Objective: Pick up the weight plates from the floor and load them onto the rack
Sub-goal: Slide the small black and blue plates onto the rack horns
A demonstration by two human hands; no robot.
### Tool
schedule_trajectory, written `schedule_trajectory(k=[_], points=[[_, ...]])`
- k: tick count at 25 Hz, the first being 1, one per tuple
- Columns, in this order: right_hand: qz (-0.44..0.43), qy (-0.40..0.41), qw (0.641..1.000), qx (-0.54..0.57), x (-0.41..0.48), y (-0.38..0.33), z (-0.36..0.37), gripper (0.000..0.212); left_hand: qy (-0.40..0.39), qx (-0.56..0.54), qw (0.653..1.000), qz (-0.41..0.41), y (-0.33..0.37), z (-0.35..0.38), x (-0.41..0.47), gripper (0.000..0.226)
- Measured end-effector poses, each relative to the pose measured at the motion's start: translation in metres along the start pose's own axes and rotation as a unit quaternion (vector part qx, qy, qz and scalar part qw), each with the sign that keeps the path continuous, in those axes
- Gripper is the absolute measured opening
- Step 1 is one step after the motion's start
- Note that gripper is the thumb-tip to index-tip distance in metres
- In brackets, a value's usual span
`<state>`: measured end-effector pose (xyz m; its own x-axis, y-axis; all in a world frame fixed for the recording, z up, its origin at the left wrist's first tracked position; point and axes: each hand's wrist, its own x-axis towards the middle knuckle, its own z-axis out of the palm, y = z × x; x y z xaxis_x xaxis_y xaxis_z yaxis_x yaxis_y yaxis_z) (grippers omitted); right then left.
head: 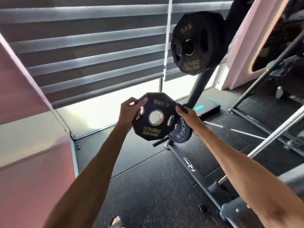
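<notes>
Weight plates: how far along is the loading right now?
Done: 5 kg plates sit on the upper peg of the rack; a Rogue plate appears hung lower down. In hand: the left hand and right hand grip the 2.5 kg plate in front of it, centre hole empty, so not on a peg. Left: slide it on. No loose plate shows on the floor.

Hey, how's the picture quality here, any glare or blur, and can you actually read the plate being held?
Head view: the window strip under the blinds is blown out white; the held plate, gripped by left hand and right hand, is sharp, its 2.5KG lettering legible; the racked plate is slightly soft; wide-angle distortion bows the blinds.
</notes>
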<state>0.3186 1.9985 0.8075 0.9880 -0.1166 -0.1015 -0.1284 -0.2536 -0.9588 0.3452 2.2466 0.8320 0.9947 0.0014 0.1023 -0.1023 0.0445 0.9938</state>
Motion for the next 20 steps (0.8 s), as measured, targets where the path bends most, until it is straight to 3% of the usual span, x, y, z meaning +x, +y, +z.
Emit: schedule_trajectory(k=[3, 10, 20], points=[[-0.023, 0.046, 0.999, 0.016, 0.02, -0.032, 0.003, 0.019, -0.072, -0.038, 0.997, 0.008, 0.016, -0.012, 0.063, 0.025], [-0.049, 0.205, 0.977, -0.027, 0.047, -0.122, 0.012, 0.034, -0.232, -0.121, 0.964, 0.042, 0.081, -0.01, 0.198, 0.029], [-0.047, 0.362, 0.929, -0.055, 0.033, -0.19, 0.008, 0.027, -0.381, -0.189, 0.904, 0.036, 0.122, 0.044, 0.262, 0.032]])
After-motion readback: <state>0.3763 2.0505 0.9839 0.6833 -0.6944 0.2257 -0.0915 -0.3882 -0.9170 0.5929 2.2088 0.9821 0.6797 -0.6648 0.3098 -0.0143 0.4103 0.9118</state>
